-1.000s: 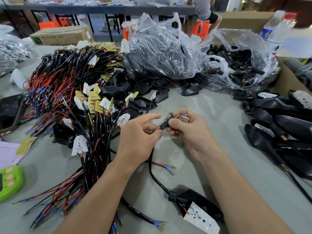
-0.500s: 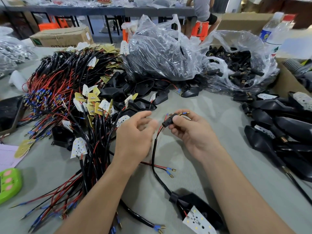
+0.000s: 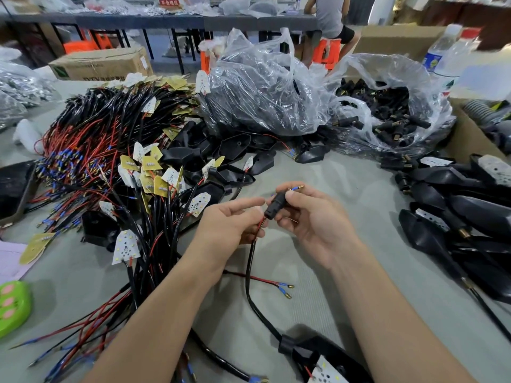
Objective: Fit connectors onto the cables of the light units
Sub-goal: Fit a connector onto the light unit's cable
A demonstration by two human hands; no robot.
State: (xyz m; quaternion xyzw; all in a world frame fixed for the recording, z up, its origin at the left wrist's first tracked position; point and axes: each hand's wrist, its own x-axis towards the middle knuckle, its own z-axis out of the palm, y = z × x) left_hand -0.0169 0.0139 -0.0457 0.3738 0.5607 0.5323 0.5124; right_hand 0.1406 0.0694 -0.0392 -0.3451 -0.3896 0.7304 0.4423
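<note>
Here, right hand pinches connector; left hand pinches cable just beneath.

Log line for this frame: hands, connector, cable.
step: connector fitting | right hand: grips connector | left hand: holds cable below it | terminal: pokes out top | light unit: on table
</note>
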